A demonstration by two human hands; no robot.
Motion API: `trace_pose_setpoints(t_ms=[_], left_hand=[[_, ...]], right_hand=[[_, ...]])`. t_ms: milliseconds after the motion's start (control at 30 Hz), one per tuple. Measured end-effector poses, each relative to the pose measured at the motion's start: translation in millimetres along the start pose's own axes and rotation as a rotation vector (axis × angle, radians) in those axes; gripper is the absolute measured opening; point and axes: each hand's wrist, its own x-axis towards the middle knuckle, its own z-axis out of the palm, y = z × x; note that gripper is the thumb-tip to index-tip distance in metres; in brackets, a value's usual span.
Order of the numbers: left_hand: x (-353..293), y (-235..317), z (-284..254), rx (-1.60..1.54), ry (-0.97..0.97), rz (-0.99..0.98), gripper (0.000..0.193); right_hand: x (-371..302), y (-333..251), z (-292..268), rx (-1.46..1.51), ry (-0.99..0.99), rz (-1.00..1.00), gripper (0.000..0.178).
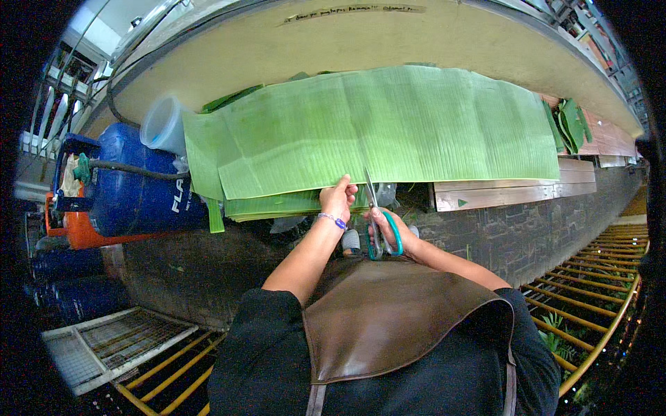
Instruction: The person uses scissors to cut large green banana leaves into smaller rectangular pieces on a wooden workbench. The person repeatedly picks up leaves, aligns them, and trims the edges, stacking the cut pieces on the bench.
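Observation:
A long green banana leaf [416, 125] lies spread out before me, its near edge running across the middle of the view. My left hand [338, 199] pinches that edge between thumb and fingers. Just to its right, my right hand [399, 232] grips teal-handled scissors [374, 201]. The blades point away from me, and their tips reach the leaf at its near edge. More leaf pieces [277, 206] lie beneath the big one.
At the left stand a blue gas cylinder [135, 180] with a hose and a translucent plastic tub [163, 125]. Cut leaf scraps [572, 125] lie at the right, beyond a wooden bench [513, 188]. Yellow railings [590, 277] run at the lower right. A pale wall [347, 48] rises behind the leaf.

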Motion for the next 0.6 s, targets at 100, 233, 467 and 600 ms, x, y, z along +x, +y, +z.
trace_pose_setpoints(t_ms=[100, 233, 467, 600], left_hand=[[0, 0, -1, 0.021, 0.007, 0.003, 0.015], [-2, 0, -1, 0.024, -0.004, 0.002, 0.015], [5, -3, -4, 0.004, -0.022, 0.005, 0.015], [10, -4, -6, -0.030, -0.044, 0.005, 0.015]], right_hand=[[0, -1, 2, -0.038, 0.016, -0.017, 0.057], [-3, -4, 3, -0.105, 0.034, -0.031, 0.059], [2, 3, 4, -0.211, 0.110, -0.056, 0.048], [3, 5, 6, -0.074, 0.103, -0.049, 0.041]])
